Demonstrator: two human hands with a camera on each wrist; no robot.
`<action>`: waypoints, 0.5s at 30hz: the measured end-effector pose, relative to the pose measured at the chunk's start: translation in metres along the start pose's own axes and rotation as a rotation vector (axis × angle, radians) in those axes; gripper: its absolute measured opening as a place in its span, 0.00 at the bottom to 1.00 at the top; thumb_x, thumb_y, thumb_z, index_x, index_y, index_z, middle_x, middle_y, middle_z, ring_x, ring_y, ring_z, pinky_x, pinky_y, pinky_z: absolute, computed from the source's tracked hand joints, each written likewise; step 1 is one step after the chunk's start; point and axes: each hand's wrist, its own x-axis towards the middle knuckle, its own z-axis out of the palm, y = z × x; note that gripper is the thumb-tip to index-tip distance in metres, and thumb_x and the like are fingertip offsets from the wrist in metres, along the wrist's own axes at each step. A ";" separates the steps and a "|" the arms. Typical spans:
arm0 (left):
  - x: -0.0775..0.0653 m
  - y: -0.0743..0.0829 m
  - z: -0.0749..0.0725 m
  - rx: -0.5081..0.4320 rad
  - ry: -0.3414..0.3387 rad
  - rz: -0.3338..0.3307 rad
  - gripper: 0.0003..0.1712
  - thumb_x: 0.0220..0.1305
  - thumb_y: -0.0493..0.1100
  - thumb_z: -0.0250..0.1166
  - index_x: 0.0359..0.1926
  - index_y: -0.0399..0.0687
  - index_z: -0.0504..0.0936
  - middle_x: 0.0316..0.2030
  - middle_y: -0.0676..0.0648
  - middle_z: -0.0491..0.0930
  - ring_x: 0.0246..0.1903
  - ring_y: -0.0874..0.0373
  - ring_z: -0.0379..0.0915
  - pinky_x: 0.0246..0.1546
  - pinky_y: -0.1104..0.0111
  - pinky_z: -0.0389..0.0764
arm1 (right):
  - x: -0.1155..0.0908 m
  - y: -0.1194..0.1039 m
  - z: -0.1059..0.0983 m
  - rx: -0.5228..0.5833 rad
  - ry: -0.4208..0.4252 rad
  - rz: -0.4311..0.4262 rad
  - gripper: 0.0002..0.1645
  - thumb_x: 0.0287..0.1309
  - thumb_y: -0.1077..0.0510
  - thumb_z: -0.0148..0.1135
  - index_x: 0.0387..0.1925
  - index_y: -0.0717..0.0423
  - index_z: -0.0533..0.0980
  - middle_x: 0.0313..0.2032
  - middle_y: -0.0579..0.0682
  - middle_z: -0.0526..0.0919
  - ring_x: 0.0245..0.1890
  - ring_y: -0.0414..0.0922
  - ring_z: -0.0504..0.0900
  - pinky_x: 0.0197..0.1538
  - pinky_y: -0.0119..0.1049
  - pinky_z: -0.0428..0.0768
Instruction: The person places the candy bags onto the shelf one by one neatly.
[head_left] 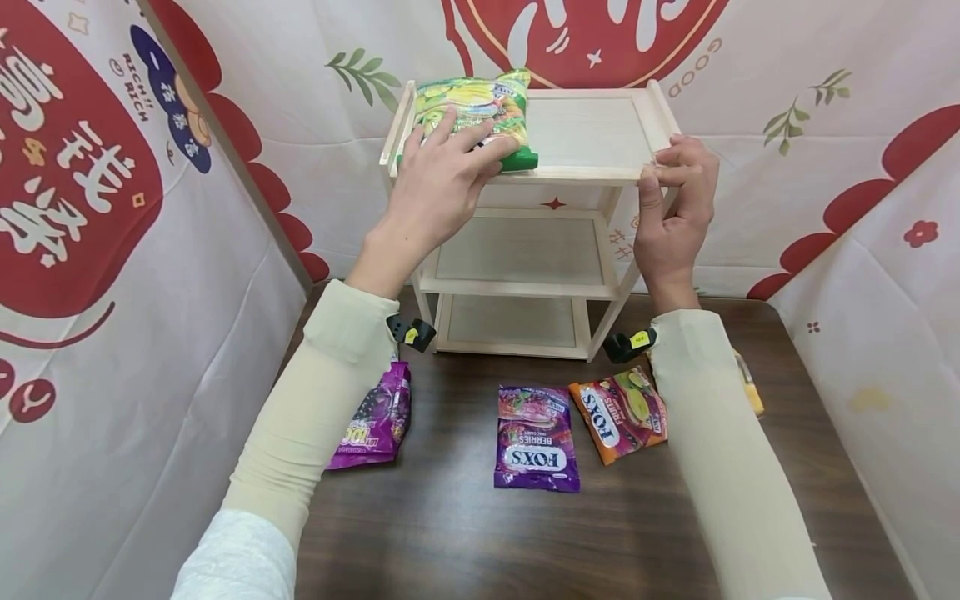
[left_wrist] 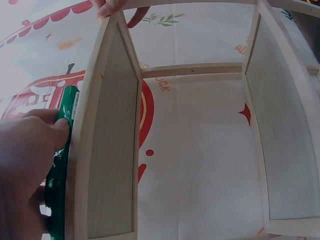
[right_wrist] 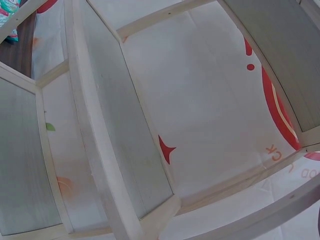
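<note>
In the head view, my left hand (head_left: 450, 171) rests with spread fingers on a green and yellow candy bag (head_left: 471, 104). That bag lies at the left end of the top tier of a pale wooden three-tier shelf (head_left: 592, 129). From the left wrist, the left hand (left_wrist: 30, 150) presses against the bag's green edge (left_wrist: 59, 167), right at the shelf board. My right hand (head_left: 678, 208) pinches the front right corner of the top tier between thumb and fingers; its fingertips (left_wrist: 109, 7) show at the shelf's end in the left wrist view.
On the dark table (head_left: 450, 533) lie a purple Fox's Berries bag (head_left: 536, 437), an orange Fox's Fruits bag (head_left: 621, 414) and a purple bag (head_left: 375, 421) partly behind the left sleeve. A yellow package (head_left: 748, 383) shows beside the right sleeve. Printed cloth walls (head_left: 225, 333) enclose the table.
</note>
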 end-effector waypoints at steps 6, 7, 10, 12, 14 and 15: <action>0.003 0.003 -0.002 0.024 0.010 -0.025 0.20 0.74 0.54 0.45 0.60 0.70 0.75 0.65 0.53 0.67 0.69 0.43 0.52 0.65 0.44 0.52 | 0.001 0.001 -0.002 -0.006 -0.011 -0.013 0.13 0.59 0.64 0.57 0.32 0.75 0.69 0.43 0.54 0.74 0.58 0.54 0.67 0.67 0.44 0.60; 0.003 0.003 -0.002 0.027 0.012 -0.031 0.19 0.74 0.54 0.45 0.60 0.69 0.75 0.65 0.53 0.67 0.68 0.43 0.52 0.65 0.44 0.52 | 0.001 0.001 -0.002 -0.005 -0.012 -0.014 0.13 0.59 0.64 0.58 0.32 0.75 0.69 0.43 0.55 0.74 0.58 0.54 0.67 0.67 0.44 0.60; 0.004 0.001 -0.004 0.046 0.011 -0.046 0.19 0.73 0.54 0.47 0.60 0.69 0.75 0.64 0.53 0.68 0.68 0.44 0.54 0.65 0.45 0.54 | 0.000 0.001 -0.002 -0.005 -0.018 -0.017 0.13 0.59 0.64 0.57 0.32 0.75 0.69 0.43 0.55 0.74 0.58 0.55 0.67 0.67 0.44 0.60; 0.005 -0.002 -0.005 0.047 0.001 -0.055 0.19 0.73 0.54 0.47 0.60 0.70 0.75 0.64 0.54 0.68 0.68 0.44 0.55 0.65 0.46 0.54 | 0.000 0.001 -0.002 0.000 -0.018 -0.011 0.12 0.59 0.65 0.57 0.32 0.75 0.69 0.43 0.54 0.74 0.58 0.55 0.67 0.67 0.44 0.60; 0.006 -0.006 -0.007 0.041 -0.012 -0.055 0.20 0.73 0.54 0.48 0.61 0.70 0.74 0.64 0.54 0.68 0.68 0.46 0.55 0.66 0.48 0.55 | 0.001 0.001 -0.003 -0.007 -0.019 -0.012 0.11 0.58 0.66 0.56 0.32 0.75 0.69 0.43 0.55 0.74 0.58 0.55 0.67 0.67 0.44 0.60; 0.006 -0.007 -0.007 0.032 -0.019 -0.053 0.20 0.73 0.54 0.48 0.62 0.71 0.74 0.65 0.55 0.68 0.68 0.46 0.54 0.66 0.48 0.54 | 0.001 0.000 -0.003 -0.012 -0.018 -0.012 0.10 0.58 0.67 0.56 0.32 0.75 0.69 0.43 0.55 0.74 0.58 0.55 0.67 0.67 0.44 0.60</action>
